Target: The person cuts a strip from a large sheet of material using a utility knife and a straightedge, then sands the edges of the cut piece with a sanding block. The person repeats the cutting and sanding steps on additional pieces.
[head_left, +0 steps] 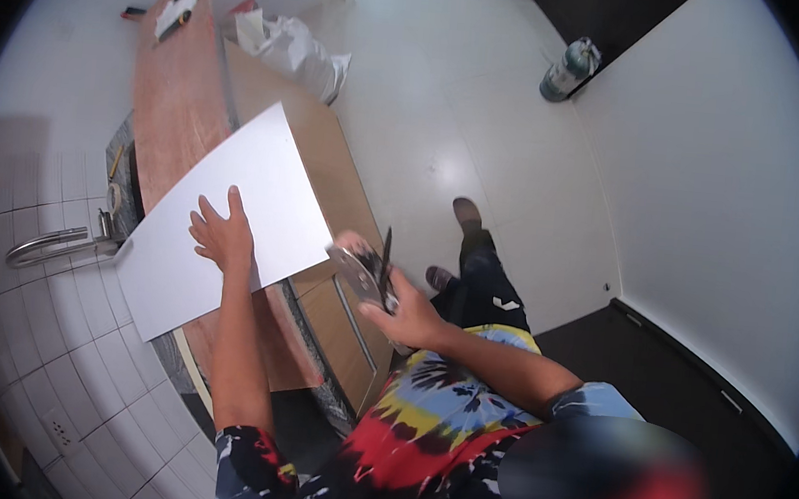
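Note:
A white rectangular sheet [277, 177] lies across the reddish-brown board on the counter. Flat on its surface rests my left hand [225, 232], fingers spread. My right hand [408, 315], just off the sheet's near right corner, is closed around a hand tool [362, 279] with a flat metal plate and a dark part sticking up. The tool's exact kind is blurred and partly covered by my fingers. The reddish-brown board [170, 101] runs lengthwise along the counter, partly under the sheet.
Left of the board are a curved metal faucet [48, 245] and a tiled wall [23, 312]. Small tools [178, 16] lie at the board's far end. A white bag [298, 55] stands beyond the wooden cabinet [331, 163]. A green cylinder [569, 70] stands on the floor.

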The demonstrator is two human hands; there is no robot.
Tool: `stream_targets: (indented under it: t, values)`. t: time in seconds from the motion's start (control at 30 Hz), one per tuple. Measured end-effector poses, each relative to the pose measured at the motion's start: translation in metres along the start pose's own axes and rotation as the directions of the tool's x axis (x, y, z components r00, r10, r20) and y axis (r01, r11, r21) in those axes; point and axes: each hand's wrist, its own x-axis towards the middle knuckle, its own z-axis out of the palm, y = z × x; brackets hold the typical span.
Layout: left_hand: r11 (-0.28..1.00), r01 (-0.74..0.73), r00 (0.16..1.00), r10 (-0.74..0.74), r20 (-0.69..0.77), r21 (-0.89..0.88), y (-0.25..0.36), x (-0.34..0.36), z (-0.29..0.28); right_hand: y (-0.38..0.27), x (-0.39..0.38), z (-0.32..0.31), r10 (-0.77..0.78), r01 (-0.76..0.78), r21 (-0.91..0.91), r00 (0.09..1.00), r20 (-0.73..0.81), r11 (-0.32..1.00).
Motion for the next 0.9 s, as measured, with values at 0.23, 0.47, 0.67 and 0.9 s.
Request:
stream_targets:
  t: [0.23,0.47,0.67,0.9]
  values:
    - [0.833,-0.54,0.829,0.551,0.092,-0.124,0.023,-0.05,0.014,0.021,-0.003,-0.117,0.425,-0.35,0.465,0.903,-0.065,0.813]
    - [0.835,-0.481,0.855,0.514,0.067,-0.268,0.065,-0.073,-0.011,-0.004,-0.026,-0.223,0.374,-0.15,0.458,0.811,-0.449,0.876]
    - [0.848,-0.489,0.869,0.493,-0.031,-0.204,0.111,-0.039,0.007,-0.024,0.041,-0.216,0.279,-0.177,0.257,0.852,-0.444,0.95]
    - [0.895,-0.424,0.889,0.383,-0.25,-0.138,0.145,-0.029,0.038,-0.058,0.221,-0.179,0.09,-0.117,-0.147,0.979,-0.181,0.982]
